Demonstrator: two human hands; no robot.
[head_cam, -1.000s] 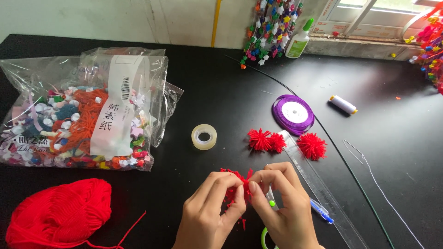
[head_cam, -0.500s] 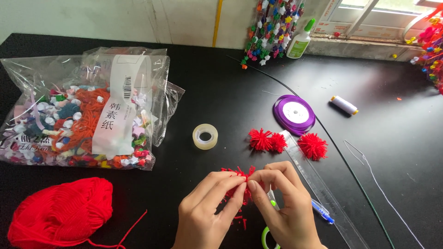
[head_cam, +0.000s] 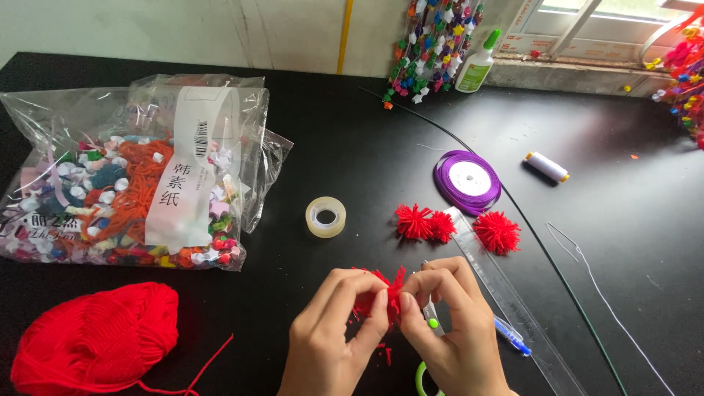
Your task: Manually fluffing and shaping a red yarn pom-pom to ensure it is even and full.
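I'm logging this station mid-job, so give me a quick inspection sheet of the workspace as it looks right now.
Surface: black table, with red yarn snippets in front of the hands.
Job's things: red pompom pinched between both hands; three finished red pompoms; red yarn ball.
Clutter: plastic bag of mixed craft bits, clear tape roll, purple ribbon spool, white thread spool, clear ruler, glue bottle.
Hands: left hand and right hand, fingertips closed on the pompom.
Cables: thin dark wire and pale wire lying across the table.
Surroundings: wall, window sill, hanging star strings.
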